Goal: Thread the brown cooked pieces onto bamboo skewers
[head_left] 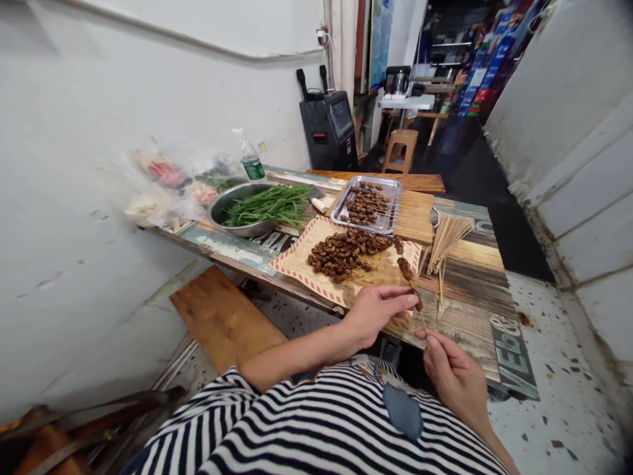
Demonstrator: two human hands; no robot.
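Observation:
Over the table's near edge, my right hand [452, 369] pinches the lower part of a thin bamboo skewer [424, 322]. My left hand [373, 313] is closed with thumb and fingers on a brown silkworm pupa [417, 301] low on that stick. Farther up the skewer sit other dark, glossy pupae [404, 268]. A heap of loose pupae [341, 254] lies just beyond my left hand on a sheet of paper [297, 260] with a striped border. Right of the paper is a bundle of bare bamboo skewers [448, 241], with a few apart from it.
A metal tray [339, 214] of filled skewers stands at the back, beside a wooden board [415, 214]. Left of it are a steel bowl [252, 229] of green vegetables, a plastic bottle [252, 161] and bagged food [165, 175]. A wooden bench [225, 323] is below left.

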